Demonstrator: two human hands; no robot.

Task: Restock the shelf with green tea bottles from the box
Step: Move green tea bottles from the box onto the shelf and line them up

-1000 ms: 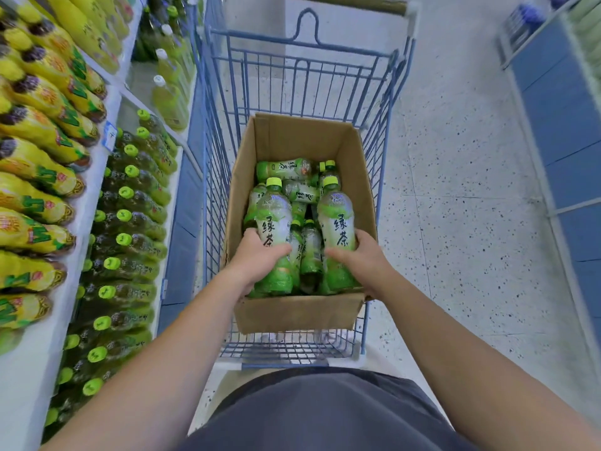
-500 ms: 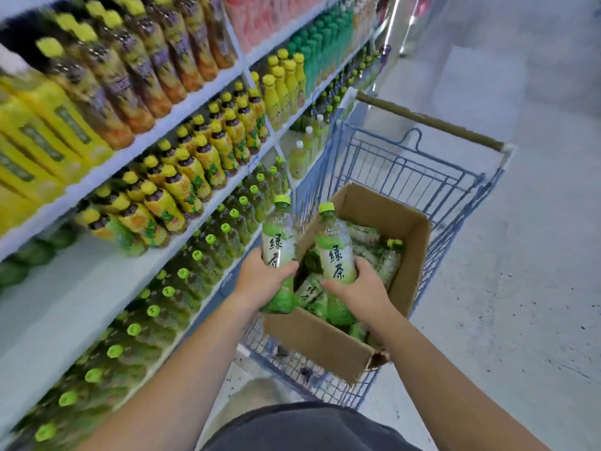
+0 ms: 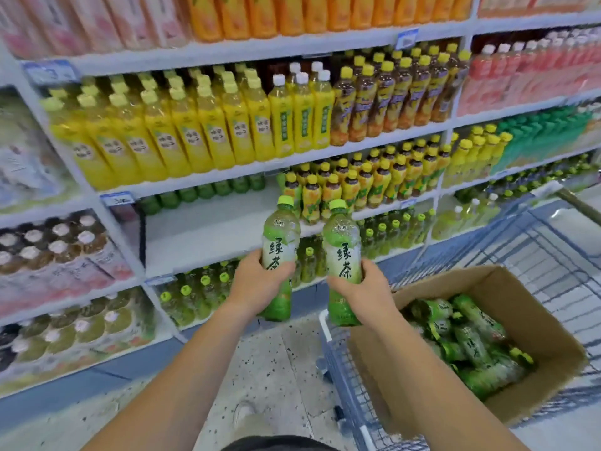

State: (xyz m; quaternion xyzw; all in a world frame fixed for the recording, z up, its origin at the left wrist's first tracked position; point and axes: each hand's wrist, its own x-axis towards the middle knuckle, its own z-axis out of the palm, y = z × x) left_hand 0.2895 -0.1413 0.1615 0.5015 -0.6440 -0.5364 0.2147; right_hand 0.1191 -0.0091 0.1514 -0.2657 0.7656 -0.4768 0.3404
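Observation:
My left hand (image 3: 257, 284) grips a green tea bottle (image 3: 280, 236) upright by its lower half. My right hand (image 3: 361, 288) grips a second green tea bottle (image 3: 342, 245), also upright. Both bottles are in the air in front of a white shelf (image 3: 208, 236), whose front is bare with a row of green bottles (image 3: 201, 192) at its back. The cardboard box (image 3: 549, 327) sits in the cart at lower right, with several green tea bottles (image 3: 468, 340) lying in it.
The blue wire cart (image 3: 338, 362) stands right of me, close to the shelving. Yellow and brown drink bottles (image 3: 367, 187) fill the right part of the same shelf. Shelves above and below are packed with bottles. Speckled floor (image 3: 260, 369) lies between me and the shelving.
Both hands lifted the two bottles out of the box and carried them left and up toward the shelf. My view turned from the cart to face the shelving.

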